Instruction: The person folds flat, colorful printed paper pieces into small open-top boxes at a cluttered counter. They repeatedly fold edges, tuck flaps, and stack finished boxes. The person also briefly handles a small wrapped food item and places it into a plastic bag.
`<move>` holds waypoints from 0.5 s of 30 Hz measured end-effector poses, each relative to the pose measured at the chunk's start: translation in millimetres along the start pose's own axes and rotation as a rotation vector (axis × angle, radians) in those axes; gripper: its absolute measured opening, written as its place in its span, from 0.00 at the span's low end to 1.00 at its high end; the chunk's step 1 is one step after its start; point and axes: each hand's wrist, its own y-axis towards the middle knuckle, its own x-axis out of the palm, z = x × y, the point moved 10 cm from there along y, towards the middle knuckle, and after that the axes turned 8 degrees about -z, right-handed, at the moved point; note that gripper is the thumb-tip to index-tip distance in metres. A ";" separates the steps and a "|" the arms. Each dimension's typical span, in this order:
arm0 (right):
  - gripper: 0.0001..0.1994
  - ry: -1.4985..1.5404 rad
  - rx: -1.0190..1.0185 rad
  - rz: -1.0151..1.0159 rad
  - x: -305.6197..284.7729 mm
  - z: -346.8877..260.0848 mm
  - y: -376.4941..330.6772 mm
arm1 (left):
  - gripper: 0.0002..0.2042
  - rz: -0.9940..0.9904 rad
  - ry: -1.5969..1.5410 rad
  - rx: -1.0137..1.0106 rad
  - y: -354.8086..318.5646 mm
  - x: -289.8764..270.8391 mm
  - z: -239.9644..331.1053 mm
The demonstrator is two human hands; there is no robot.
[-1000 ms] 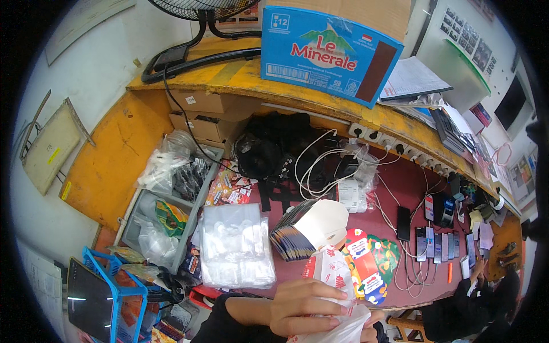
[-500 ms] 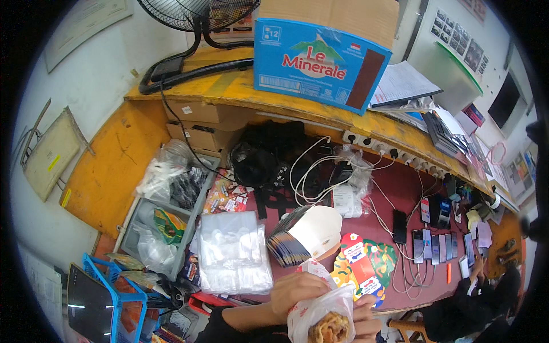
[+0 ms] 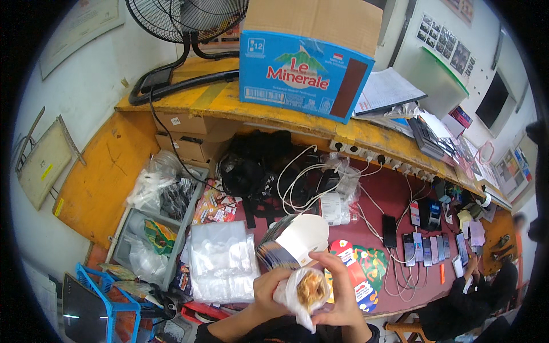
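A piece of filled, browned food [image 3: 312, 289] in crumpled white wrapping paper is held low in front of me, its exposed end facing up. My left hand [image 3: 267, 294] is closed around its left side. On its right side, my right hand [image 3: 344, 297] makes a wide C, forefinger and thumb far apart. The thumb is by the lower tip of the paper. Just beyond the food, a fanned stack of white-topped cards or folders [image 3: 297, 240] lies on the dark red table [image 3: 374, 200]. Colourful printed cutouts [image 3: 360, 268] are to the right.
Clear plastic sleeves [image 3: 223, 268] are piled left of my hands, beside a grey bin [image 3: 171, 271] of plastic bags. Several phones [image 3: 426, 250] and white cables [image 3: 297, 194] occupy the right side. A blue carton [image 3: 303, 74] stands on the yellow shelf [image 3: 211, 103]. A person in black [image 3: 477, 294] is at right.
The wrapped food has moved up and left, its exposed end now turned further upward. My right hand has spread its forefinger and thumb around it. The whole view has shifted slightly.
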 end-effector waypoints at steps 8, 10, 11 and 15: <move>0.19 0.303 0.309 0.173 12.2 86.2 -30.3 | 0.26 0.117 -0.723 -0.574 -40.2 12.8 -100.5; 0.20 0.327 0.407 0.099 27.8 105.0 -36.3 | 0.27 0.128 -0.826 -0.602 -46.7 9.6 -114.3; 0.21 0.375 0.387 0.122 27.4 106.3 -38.9 | 0.27 0.137 -0.841 -0.606 -49.1 6.2 -119.3; 0.22 0.129 0.257 0.163 20.9 87.2 -38.7 | 0.27 0.148 -0.860 -0.608 -55.6 -1.3 -127.7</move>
